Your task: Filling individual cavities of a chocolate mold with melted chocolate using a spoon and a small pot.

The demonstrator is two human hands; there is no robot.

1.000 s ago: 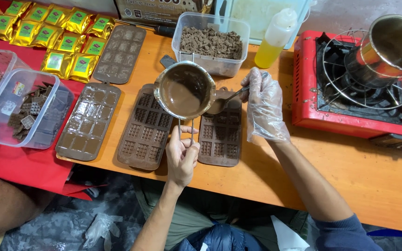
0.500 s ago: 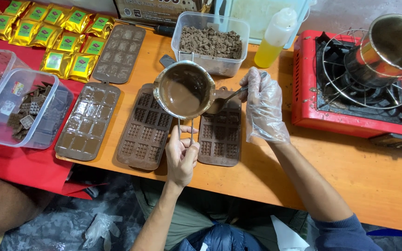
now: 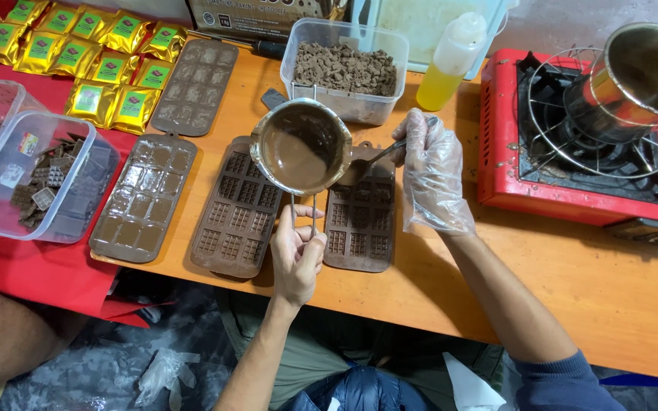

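Pot [image 3: 301,148] in L hand [image 3: 296,257], spoon [image 3: 378,157] in R hand [image 3: 433,172]

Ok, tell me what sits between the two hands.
In the head view, one brown mould lies between the left hand and the gloved right hand, with the spoon over its top end.

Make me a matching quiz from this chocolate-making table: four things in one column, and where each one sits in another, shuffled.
Things:
1. small metal pot of melted chocolate
2. squeeze bottle of yellow liquid
3. gold foil packets
4. large steel pot

Places:
A. on the red cloth, at the table's far left
B. on the red camp stove
C. held by its wire handle in the left hand, above the brown moulds
D. standing between the tub of chocolate pieces and the stove

Pairs: 1-C, 2-D, 3-A, 4-B
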